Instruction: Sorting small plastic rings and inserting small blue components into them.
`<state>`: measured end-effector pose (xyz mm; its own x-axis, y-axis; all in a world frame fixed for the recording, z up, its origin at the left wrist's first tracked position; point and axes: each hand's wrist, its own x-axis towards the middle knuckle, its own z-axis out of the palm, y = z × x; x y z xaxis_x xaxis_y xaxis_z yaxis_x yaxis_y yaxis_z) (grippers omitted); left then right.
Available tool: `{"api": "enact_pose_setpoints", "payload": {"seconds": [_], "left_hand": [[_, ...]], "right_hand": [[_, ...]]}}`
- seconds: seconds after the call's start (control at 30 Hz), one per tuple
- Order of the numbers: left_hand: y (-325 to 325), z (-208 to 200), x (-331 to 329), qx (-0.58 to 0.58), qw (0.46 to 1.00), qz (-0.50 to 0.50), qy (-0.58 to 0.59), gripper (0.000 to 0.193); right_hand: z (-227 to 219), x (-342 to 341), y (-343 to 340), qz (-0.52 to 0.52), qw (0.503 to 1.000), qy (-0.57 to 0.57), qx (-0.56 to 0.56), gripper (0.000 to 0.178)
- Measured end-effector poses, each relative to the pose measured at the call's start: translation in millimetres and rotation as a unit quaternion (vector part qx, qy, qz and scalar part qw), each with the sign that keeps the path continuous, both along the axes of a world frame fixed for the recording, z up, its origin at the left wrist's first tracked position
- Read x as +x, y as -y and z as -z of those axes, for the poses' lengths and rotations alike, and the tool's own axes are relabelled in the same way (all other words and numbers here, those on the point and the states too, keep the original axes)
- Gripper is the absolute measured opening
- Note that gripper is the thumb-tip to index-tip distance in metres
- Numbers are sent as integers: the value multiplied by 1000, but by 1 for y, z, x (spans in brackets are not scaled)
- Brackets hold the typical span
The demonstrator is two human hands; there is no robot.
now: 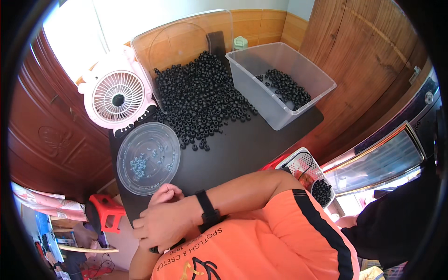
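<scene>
My right hand (161, 226), with a black band (207, 210) on its wrist, reaches across my body and lies closed over my left wrist. Parts of another dark band (179, 243) show just below it. My left hand (166, 193) pokes out beyond it with fingers curled; its palm is hidden, and nothing shows in it. Nearest to the hands is a clear round lid (148, 158) holding small pale blue-grey pieces. Behind it, many black ring-like pieces (198, 93) spill from a clear tipped container (184, 25) onto the dark table (210, 161).
A clear plastic bin (254, 105) with more black pieces stands at the back right. The pink fan (119, 98) is at the back left. A white basket (303, 163) with black pieces sits below the table's right edge, and a red stool (109, 212) is at the left.
</scene>
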<state>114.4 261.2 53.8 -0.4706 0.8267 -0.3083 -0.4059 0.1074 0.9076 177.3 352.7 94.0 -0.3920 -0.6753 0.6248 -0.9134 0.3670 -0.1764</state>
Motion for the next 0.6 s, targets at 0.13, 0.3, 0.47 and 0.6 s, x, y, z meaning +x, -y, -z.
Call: {"api": "enact_pose_setpoints", "payload": {"seconds": [0.13, 0.3, 0.47, 0.6], "left_hand": [[0, 4, -3, -39, 997, 8, -60, 20], [7, 0, 1, -26, 993, 33, -107, 21], [12, 3, 3, -11, 987, 56, -151, 23], [16, 7, 6, 0, 980, 78, -183, 24]], "right_hand": [[28, -15, -4, 61, 998, -15, -29, 19], [10, -14, -6, -40, 996, -36, -69, 15], [-4, -2, -22, -60, 997, -14, -46, 15], [-21, 4, -17, -71, 997, -11, -4, 16]]}}
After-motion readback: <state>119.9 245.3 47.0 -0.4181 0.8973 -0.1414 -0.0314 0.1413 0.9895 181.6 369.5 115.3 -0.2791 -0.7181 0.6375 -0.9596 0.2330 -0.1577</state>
